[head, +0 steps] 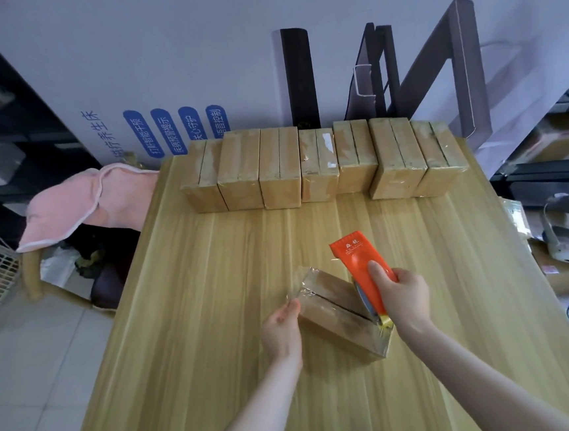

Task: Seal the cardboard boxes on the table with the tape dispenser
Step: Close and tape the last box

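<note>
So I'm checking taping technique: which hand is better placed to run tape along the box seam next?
Probably the right hand: it grips the orange tape dispenser, set at the near end of the box. The left hand holds the far end.

Matt cardboard box [336, 317] under glossy clear tape, smooth orange plastic dispenser [359, 260], wood-grain table [217, 324].

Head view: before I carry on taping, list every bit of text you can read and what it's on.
"养生床": large blue characters on the white panel; the characters before them are unclear.
"打鼾智能干预": first blue label.
"预警提示": second blue label, start blurred.
"心守护": third blue label, start hidden.
"语音控制": fourth blue label.
On the tape dispenser: two white characters, too blurred.
On the cardboard box: no print visible.
</note>
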